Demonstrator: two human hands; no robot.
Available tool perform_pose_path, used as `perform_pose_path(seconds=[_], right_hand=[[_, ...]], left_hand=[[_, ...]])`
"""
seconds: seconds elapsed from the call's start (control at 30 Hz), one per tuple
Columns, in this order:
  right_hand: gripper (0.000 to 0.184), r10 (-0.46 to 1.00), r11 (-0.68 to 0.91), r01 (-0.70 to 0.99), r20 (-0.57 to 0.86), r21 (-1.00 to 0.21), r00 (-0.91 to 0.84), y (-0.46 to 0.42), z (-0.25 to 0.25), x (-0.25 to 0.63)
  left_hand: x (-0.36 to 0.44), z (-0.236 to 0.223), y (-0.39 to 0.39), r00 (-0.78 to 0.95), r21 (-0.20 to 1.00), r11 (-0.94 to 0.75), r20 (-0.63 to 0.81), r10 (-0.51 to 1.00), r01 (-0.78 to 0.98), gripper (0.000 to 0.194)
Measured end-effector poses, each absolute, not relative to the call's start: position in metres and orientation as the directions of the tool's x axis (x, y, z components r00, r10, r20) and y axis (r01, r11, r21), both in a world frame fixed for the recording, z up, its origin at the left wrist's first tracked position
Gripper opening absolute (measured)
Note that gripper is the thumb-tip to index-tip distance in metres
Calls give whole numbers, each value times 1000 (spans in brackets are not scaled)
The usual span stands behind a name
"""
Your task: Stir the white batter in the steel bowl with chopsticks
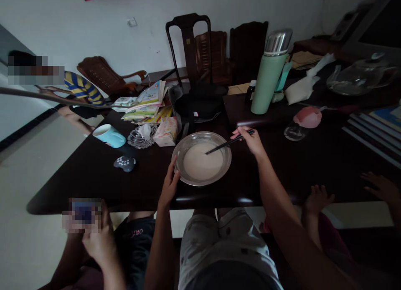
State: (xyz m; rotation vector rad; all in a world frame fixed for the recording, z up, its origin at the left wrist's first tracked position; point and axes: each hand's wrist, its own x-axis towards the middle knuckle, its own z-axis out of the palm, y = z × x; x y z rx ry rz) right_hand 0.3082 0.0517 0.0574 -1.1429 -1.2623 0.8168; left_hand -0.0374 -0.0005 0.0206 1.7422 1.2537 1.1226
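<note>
A shallow metal bowl (226,167) stands on the dark table in front of me, holding a pale, creamy liquid (202,164). My left hand (170,182) is closed on the bowl's left rim, thumb and fingers against its edge. In my right hand (251,142) are dark chopsticks (221,146), gripped near their upper end over the bowl's right side. They slant down to the left, and their tips meet the liquid near its middle. Whether it is one stick or two pressed together is hard to make out.
A tissue pack (166,131), glass dish (140,136), blue mug (109,135) and game controller (124,163) lie left. Beyond the bowl's right stands a green thermos (269,81); a pink-lidded container (307,118) lies nearer. Other people's hands (318,198) are at both sides.
</note>
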Motion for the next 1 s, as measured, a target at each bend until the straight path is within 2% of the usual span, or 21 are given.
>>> perform_pose_path(seconds=[0.2,0.33,0.4,0.57,0.77,0.9,1.0], right_hand=[[41,962,274,104,271,-956,-43,51,58,299],[39,948,292,110,302,-950,99,51,57,304],[41,945,297,100,307,-950,115,51,56,307],[39,959,273,79,264,-959,-106,50,57,299],[41,953,279,115,290,-953,91,50,58,306],[40,963,269,95,265,-958,-49,49,60,303],[39,954,298,111,299,-948,-2,49,60,302]], left_hand=[[-39,17,1,148,900,-269,231,962,343,64],[-40,16,1,156,899,-285,246,957,333,61],[-40,17,1,166,899,-288,245,955,329,61],[-39,16,0,122,912,-258,230,965,319,71],[-40,15,-1,114,930,-206,179,977,304,75],[-40,15,0,103,931,-201,178,979,304,77],[-39,15,0,102,932,-204,182,978,300,76]])
